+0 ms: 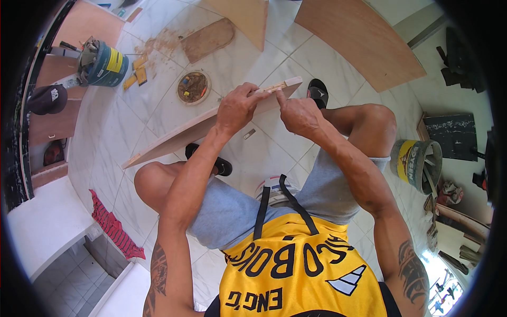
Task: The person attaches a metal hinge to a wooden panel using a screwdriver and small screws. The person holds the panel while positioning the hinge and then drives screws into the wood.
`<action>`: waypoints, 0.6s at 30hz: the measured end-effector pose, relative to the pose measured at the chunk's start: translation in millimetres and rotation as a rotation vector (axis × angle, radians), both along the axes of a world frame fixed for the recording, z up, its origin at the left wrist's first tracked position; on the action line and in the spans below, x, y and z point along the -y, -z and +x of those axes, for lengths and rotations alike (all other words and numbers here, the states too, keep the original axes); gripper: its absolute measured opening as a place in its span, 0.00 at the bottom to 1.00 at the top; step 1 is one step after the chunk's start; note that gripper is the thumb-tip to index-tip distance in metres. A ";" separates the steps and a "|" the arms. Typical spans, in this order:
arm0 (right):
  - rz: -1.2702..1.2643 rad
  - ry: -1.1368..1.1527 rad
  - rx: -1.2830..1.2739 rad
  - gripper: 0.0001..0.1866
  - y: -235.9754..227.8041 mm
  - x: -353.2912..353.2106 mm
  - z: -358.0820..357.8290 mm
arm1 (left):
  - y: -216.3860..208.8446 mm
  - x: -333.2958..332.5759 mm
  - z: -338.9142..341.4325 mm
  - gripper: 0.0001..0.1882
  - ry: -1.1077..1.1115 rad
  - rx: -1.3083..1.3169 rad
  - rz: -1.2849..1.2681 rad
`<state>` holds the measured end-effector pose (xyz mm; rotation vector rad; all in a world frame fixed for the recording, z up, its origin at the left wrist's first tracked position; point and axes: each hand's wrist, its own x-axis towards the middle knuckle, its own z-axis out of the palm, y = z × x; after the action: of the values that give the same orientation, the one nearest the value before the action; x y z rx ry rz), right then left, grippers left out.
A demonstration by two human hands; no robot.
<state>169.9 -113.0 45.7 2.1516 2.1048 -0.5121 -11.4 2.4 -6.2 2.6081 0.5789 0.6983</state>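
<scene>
A long wooden panel [198, 124] stands on its edge, slanting from the lower left up to the right in front of my knees. My left hand [238, 108] is closed over the panel's upper edge, its fingertips beside a rough, pale stretch of that edge. Close to the panel's right end, my right hand [302, 115] has its fingers curled, and one fingertip presses at the same edge. Whatever may be between those fingers is hidden. A small flat piece [249, 134] lies on the tiles just below the panel.
Beyond the panel sit a round tub of small bits [194, 87], a dusty board [208, 40] and yellow pieces [138, 73]. Buckets stand left [110, 64] and right [420, 165]. A large plywood sheet [360, 41] lies far right; a striped red cloth [113, 226] lies at left.
</scene>
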 end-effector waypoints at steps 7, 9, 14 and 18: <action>0.029 -0.032 -0.046 0.30 -7.7 0.3 1.4 | 0.4 0.4 -0.1 0.22 0.006 -0.003 -0.003; 0.044 -0.031 -0.051 0.29 -8.1 1.0 1.2 | 0.2 0.9 0.1 0.22 0.006 -0.006 -0.008; 0.066 -0.035 -0.051 0.28 -7.2 2.2 1.0 | -1.0 0.7 0.2 0.21 0.010 0.000 0.015; 0.060 -0.045 -0.041 0.28 -7.5 2.4 0.9 | -1.2 0.6 0.0 0.21 0.012 -0.001 0.012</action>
<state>170.8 -115.4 53.3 2.1374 2.2123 -0.4988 -11.3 1.7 -5.1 2.6214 0.5602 0.6982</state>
